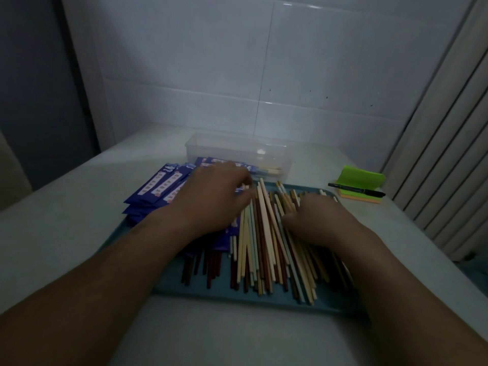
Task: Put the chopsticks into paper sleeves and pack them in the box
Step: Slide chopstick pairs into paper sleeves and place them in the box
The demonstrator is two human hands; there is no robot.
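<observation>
Left hand [211,199] is blurred over paper sleeves [158,186]; right hand [319,220] hides its fingers among chopsticks [264,233]; neither grip is discernible. Grey tabletop [66,220], white tiled wall [184,62].

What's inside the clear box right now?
The clear box holds a few purple-sleeved chopsticks, tips poking out. The left hand covers part of them, so no count.

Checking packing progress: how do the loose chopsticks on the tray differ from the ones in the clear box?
The loose chopsticks on the tray are bare; the boxed chopsticks in the clear box wear purple sleeves, only pale ends showing. The loose chopsticks form a big pile, pale to dark brown; the boxed chopsticks are few. The loose ones run front to back; the boxed ones lie crosswise. Both are straight sticks.
</observation>
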